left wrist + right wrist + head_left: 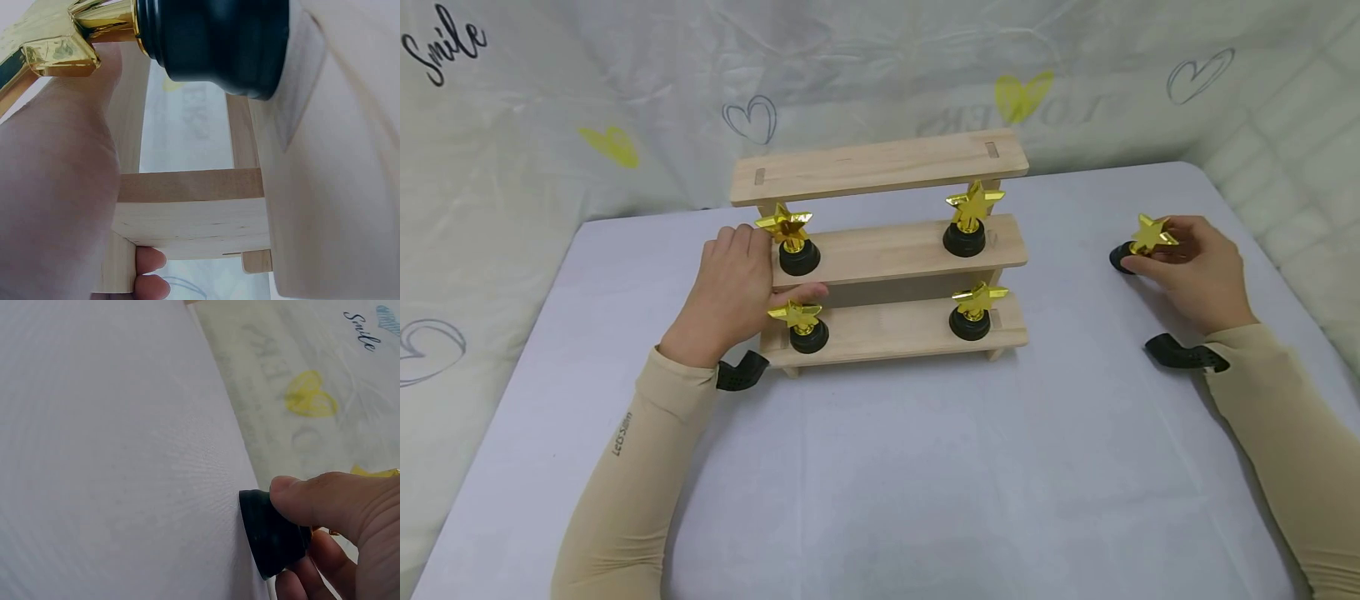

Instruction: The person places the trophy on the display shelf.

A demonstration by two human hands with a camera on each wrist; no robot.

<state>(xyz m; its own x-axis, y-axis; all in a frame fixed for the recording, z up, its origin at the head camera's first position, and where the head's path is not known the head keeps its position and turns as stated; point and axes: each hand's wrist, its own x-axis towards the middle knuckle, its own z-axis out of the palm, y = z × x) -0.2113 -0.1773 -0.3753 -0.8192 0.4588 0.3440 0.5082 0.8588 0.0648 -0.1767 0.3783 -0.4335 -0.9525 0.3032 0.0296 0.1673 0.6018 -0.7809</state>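
Note:
A three-tier wooden shelf [880, 250] stands on the table, with gold star trophies on black bases on its two lower tiers. My left hand [733, 287] grips the left end of the middle tier, fingers behind and thumb in front. Close to that thumb are an upper-left trophy [799, 257] and a lower-left trophy [808, 336]; a black base [212, 44] looms large in the left wrist view. Off to the right, my right hand [1202, 271] pinches another star trophy [1152, 236] by its black base [272, 531], thumb on the near side.
Two more trophies, one on the middle tier [964, 240] and one on the bottom tier [970, 325], stand at the shelf's right end. Behind the white table [880, 475] hangs a pale sheet [865, 67] printed with hearts. Black straps [1180, 352] stick out at both wrists.

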